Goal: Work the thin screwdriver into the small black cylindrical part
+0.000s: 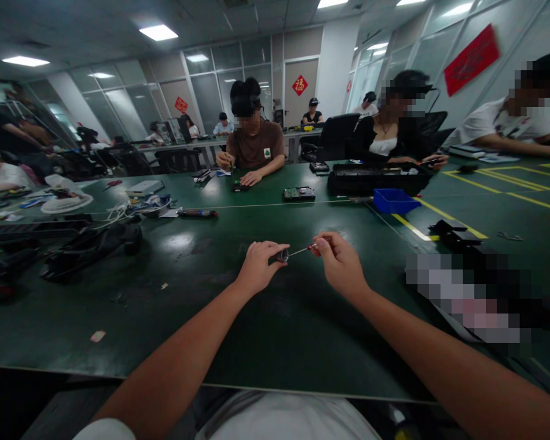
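Above the green tabletop, my left hand (258, 267) grips a small dark round part (283, 255) with a clear or shiny rim, its open end turned to the right. Most of that part is hidden by my fingers. My right hand (341, 261) is closed around the red handle of a thin screwdriver (299, 250). The metal shaft points left, and its tip reaches the rim of the round part. Whether the tip touches it or goes inside, I cannot tell.
Across the green table (275, 348), a person in a brown shirt works near a hard drive (299, 194). A blue tray (395, 200) and long black housing (380, 179) stand at the back right. Black parts (94, 244) lie left, a pen-like screwdriver (197, 212) beyond them.
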`<control>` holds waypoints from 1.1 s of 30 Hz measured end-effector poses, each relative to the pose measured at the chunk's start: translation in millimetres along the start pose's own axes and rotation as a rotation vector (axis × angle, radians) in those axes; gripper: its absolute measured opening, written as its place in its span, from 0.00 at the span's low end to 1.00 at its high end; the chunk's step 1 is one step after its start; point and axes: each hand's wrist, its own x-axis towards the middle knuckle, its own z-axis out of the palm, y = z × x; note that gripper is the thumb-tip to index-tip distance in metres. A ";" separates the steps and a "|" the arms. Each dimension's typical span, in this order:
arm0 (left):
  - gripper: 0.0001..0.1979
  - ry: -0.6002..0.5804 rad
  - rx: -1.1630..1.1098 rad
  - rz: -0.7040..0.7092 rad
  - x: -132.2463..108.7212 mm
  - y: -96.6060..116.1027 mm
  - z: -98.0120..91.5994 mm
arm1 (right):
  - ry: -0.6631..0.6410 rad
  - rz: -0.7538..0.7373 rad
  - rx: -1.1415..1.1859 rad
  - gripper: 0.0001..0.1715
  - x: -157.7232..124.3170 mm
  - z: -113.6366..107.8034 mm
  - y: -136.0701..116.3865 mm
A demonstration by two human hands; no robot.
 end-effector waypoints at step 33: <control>0.21 -0.029 -0.047 -0.011 -0.6 -1.8 2.7 | -0.064 -0.024 -0.218 0.19 -1.9 -6.8 -9.1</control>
